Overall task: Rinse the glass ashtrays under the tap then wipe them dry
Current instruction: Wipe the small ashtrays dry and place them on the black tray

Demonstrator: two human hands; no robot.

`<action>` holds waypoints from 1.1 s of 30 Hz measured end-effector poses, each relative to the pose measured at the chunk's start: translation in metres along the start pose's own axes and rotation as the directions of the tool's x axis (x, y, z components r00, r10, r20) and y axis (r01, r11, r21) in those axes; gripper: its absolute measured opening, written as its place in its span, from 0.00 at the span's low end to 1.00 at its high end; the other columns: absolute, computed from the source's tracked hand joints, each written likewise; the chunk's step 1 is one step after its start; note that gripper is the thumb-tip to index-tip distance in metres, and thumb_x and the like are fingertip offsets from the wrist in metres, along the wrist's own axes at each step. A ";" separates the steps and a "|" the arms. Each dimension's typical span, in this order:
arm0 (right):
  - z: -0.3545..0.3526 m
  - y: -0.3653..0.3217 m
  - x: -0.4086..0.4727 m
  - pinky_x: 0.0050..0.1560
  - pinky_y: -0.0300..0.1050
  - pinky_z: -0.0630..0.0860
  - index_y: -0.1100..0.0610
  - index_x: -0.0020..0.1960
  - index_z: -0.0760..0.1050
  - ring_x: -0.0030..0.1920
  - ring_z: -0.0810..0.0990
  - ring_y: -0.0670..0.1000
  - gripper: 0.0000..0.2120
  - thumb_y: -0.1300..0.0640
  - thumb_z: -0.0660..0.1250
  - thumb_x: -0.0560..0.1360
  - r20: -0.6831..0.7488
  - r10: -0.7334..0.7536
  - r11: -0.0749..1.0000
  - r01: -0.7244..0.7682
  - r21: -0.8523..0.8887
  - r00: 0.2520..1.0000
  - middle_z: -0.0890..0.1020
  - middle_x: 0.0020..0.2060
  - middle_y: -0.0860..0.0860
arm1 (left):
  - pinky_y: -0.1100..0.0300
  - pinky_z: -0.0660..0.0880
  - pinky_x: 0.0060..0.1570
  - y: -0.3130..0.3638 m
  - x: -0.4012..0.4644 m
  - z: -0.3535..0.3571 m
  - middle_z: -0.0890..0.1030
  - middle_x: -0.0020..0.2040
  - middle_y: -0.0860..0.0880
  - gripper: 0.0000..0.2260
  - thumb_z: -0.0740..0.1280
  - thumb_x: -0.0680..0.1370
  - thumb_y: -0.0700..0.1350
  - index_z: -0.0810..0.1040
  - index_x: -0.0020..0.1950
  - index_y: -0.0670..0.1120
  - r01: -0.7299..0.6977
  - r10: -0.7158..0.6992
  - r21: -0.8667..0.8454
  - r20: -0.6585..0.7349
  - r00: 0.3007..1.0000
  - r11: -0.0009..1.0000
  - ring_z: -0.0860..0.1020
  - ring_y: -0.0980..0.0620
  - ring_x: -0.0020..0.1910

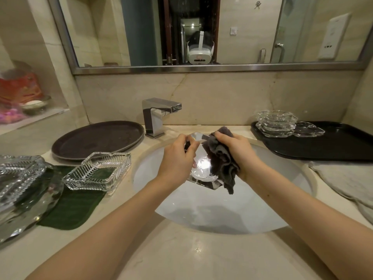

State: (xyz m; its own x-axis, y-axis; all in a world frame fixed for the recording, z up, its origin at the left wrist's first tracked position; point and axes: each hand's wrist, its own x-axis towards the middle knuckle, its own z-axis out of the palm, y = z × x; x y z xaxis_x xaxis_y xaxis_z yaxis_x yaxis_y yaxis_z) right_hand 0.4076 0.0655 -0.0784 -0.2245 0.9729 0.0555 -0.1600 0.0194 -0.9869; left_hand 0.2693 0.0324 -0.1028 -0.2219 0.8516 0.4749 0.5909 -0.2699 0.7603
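Drying is the step I judge to be in hand, seen from the head view. My left hand [177, 156] grips the clear square glass ashtray [201, 168] by its left edge, fingers curled round the rim, holding it tilted above the white oval sink basin [262, 209]. My right hand [238, 152] clutches the dark grey bunched cloth [220, 158], pressing it against the ashtray's right side. No water runs from the square chrome tap [159, 116], so rinsing of this piece looks finished. A stack of clear scalloped glass ashtrays [276, 123] sits on the black rectangular tray [333, 146] to the right, probably finished. A ribbed rectangular glass ashtray [99, 170] waits on the green mat [74, 207] at left, likely yet undone.
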 end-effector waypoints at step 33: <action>0.030 0.027 -0.004 0.53 0.57 0.78 0.54 0.49 0.73 0.49 0.81 0.59 0.04 0.57 0.60 0.79 0.005 -0.058 0.998 0.059 -0.035 0.998 0.81 0.50 0.60 | 0.72 0.68 0.23 0.002 0.009 -0.014 0.74 0.38 0.50 0.07 0.55 0.82 0.47 0.69 0.53 0.44 0.171 -0.201 -0.167 -0.182 0.963 0.971 0.76 0.61 0.25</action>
State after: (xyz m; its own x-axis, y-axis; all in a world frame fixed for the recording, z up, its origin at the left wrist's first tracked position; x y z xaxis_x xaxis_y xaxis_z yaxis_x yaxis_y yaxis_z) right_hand 0.3757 0.0551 -0.1010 -0.2196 0.9689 0.1139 -0.1391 0.0845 -0.9867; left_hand 0.2576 0.0336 -0.0910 -0.4734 0.7923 0.3849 0.4060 -0.1914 0.8936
